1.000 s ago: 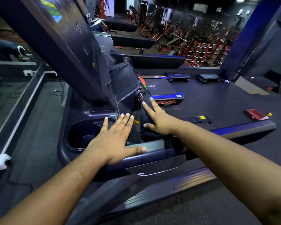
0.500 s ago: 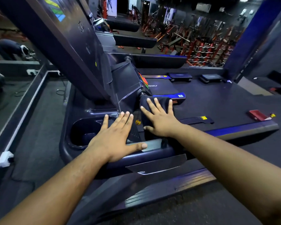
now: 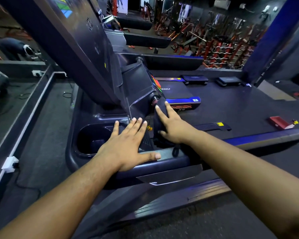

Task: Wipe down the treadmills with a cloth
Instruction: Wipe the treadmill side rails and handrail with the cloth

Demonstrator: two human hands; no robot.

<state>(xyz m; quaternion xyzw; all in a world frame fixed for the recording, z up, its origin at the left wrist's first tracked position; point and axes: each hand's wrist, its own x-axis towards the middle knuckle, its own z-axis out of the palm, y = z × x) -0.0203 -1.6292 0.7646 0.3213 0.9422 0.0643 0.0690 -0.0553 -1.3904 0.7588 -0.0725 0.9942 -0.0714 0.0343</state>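
Note:
The dark treadmill console (image 3: 100, 83) rises from the left, with a tray and cup holder (image 3: 91, 138) at its base. My left hand (image 3: 126, 145) lies flat on the tray, fingers straight, thumb along the front rail. A dark cloth (image 3: 160, 130) lies against the console's right side below a round knob (image 3: 155, 99). My right hand (image 3: 173, 125) presses on that cloth with straight, spread fingers, the fingertips close to the knob. Most of the cloth is hidden under the hand.
More treadmills (image 3: 145, 40) stand in a row behind this one. To the right stretches a dark floor with step platforms (image 3: 195, 79) and a red object (image 3: 278, 122). Red gym racks (image 3: 223, 49) fill the background. A blue pillar (image 3: 269, 37) stands at the right.
My right hand has slid the cloth up the console's side towards the knob, with fewer fingers now showing. The left hand has stayed flat on the tray.

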